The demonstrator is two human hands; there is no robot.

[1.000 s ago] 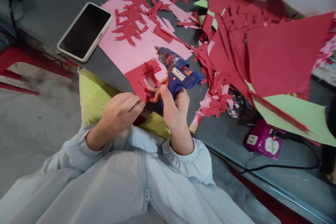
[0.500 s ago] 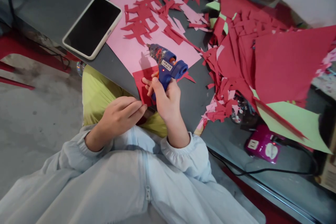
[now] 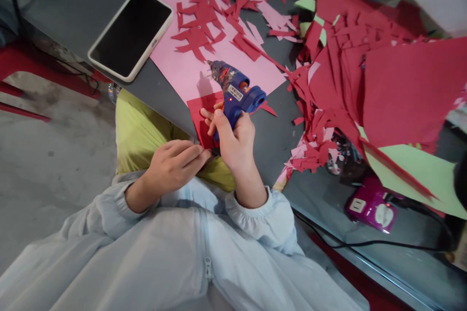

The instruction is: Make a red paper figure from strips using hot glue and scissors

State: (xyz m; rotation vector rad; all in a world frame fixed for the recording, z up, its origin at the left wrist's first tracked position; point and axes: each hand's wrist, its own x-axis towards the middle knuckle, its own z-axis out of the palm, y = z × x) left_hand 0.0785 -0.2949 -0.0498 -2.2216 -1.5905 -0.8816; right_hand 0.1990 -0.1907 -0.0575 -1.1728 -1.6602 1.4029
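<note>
My right hand point(image 3: 237, 141) is wrapped round the handle of a blue glue gun point(image 3: 239, 92), its nozzle pointing to the far left and a small red light lit on its side. Under the gun, a piece of red paper point(image 3: 199, 112) lies at the table edge, overlapping a pink sheet point(image 3: 171, 70). The gun and my right fingers hide part of it. My left hand point(image 3: 175, 165) is closed, fingers together, with the fingertips at the red paper's near corner; its thumb is hidden. Red paper cutouts point(image 3: 202, 14) with small shiny dots rest on the pink sheet.
A phone point(image 3: 131, 34) in a pale case lies left of the pink sheet. At right is a heap of red paper point(image 3: 404, 87) with scraps and a light green sheet point(image 3: 419, 175). A purple power socket point(image 3: 372, 204) with a black cable sits near the front right.
The glue gun has shifted left over the red paper, covering more of it. My left hand remains at the paper's near corner. The whole view has shifted slightly.
</note>
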